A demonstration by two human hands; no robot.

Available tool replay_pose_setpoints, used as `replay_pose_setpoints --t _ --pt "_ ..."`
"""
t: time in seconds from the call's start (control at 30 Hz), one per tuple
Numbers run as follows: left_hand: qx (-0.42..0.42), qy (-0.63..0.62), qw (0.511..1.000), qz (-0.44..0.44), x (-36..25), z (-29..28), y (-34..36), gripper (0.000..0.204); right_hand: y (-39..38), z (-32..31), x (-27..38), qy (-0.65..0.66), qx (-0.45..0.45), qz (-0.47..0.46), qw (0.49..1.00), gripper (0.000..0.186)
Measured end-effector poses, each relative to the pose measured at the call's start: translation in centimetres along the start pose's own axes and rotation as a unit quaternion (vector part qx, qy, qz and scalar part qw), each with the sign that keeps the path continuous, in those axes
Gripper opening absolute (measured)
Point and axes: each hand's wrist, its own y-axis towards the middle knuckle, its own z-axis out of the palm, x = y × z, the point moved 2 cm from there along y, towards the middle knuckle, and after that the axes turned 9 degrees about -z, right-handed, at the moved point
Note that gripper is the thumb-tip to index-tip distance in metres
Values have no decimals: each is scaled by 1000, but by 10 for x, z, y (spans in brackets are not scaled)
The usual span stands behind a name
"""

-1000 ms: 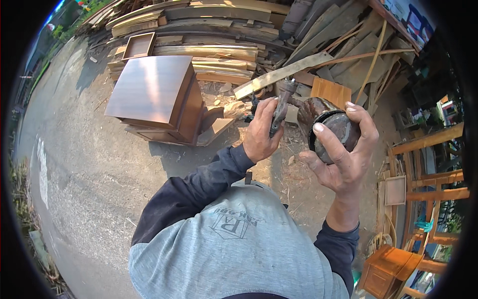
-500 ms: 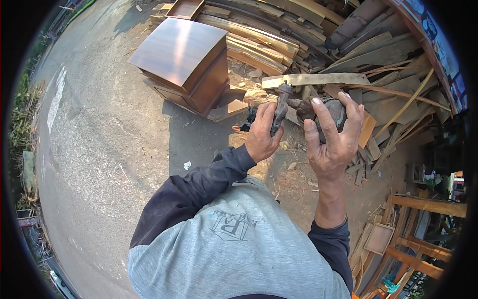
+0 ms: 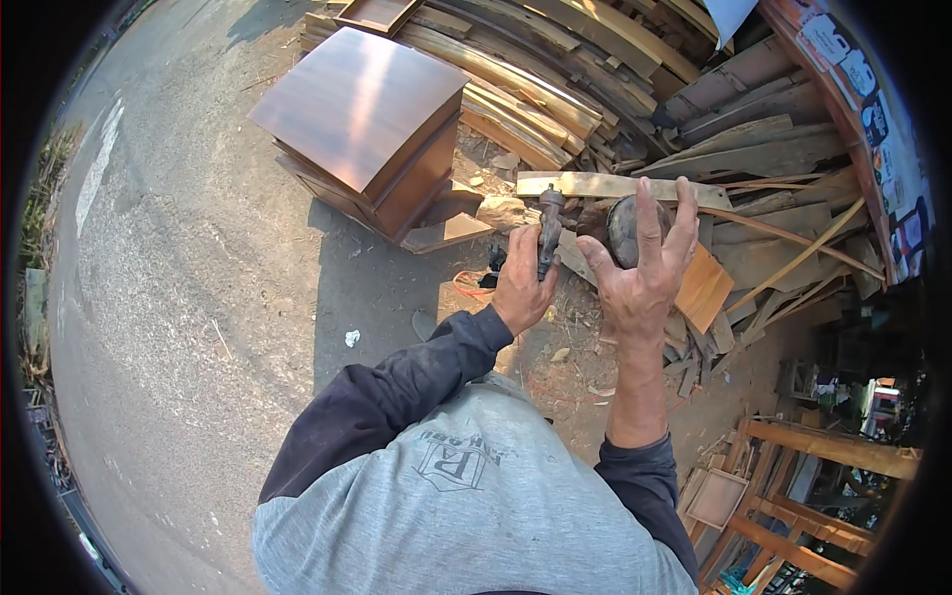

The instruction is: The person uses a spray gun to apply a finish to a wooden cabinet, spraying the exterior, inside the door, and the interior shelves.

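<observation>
My left hand [image 3: 522, 283] is closed around the grip of a dark, stained spray gun [image 3: 550, 213], held out in front of my chest. To its right is the gun's round, dark cup [image 3: 622, 233]. My right hand [image 3: 640, 283] is raised beside the cup, its fingers spread and pointing up. The thumb and palm are close to the cup; whether they touch it I cannot tell. Part of the cup is hidden behind that hand. Ahead to the left stands a glossy brown wooden cabinet [image 3: 362, 104] with a slightly curved top.
Stacked planks [image 3: 535, 109] and a heap of loose boards [image 3: 773, 159] lie at the far side and right. An orange hose [image 3: 466, 286] is on the ground near my left hand. Wooden frames [image 3: 813, 496] stand at the lower right. Paved ground [image 3: 178, 327] stretches out on the left.
My right hand has opened; its fingers, which lay over the cup, now spread upward beside it. The spray gun has shifted slightly left and down in the view, still in my left hand.
</observation>
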Motion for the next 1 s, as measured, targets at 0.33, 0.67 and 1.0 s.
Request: replay_pose_setpoints --t 0.33,0.67,1.0 --pt "-73 -1 979 -191 48 -7 42 51 -128 189 20 349 85 211 909 70" --pt "-95 222 954 -181 120 -8 64 79 -140 331 -6 520 74 294 798 64" --pt "8 276 938 -211 399 -36 -44 71 -88 516 -97 594 -68 227 768 45"
